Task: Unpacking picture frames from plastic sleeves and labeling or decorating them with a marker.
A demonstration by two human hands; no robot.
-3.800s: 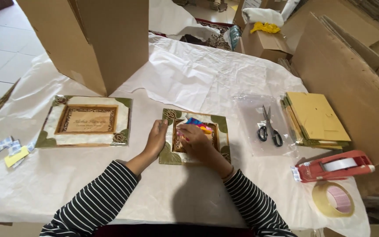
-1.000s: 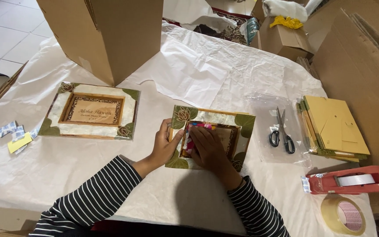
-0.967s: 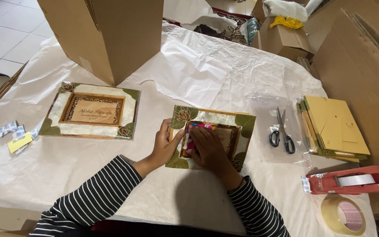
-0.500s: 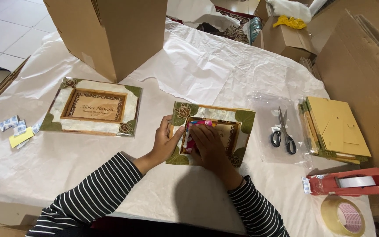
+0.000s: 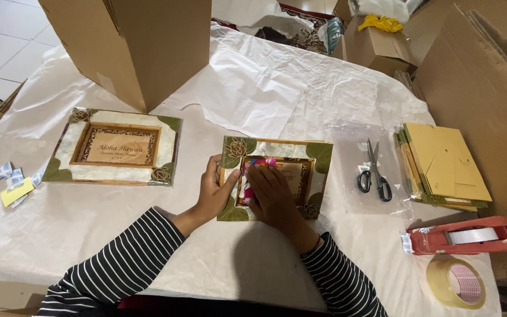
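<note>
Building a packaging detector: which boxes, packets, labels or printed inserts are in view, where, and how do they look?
Big cardboard box: far left, tall, brown.
Small cardboard box: far right, brown, yellow item on top.
Printed insert: inside left frame, tan rectangle.
Small packets: left edge, white-blue, with a yellow slip.

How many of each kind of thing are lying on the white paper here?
Picture frames: 2, one under the hands, one to the left
Scissors: 1
Tape dispenser: 1
Tape roll: 1
Stack of yellow backings: 1
Big cardboard box: 1
Total: 7
</note>
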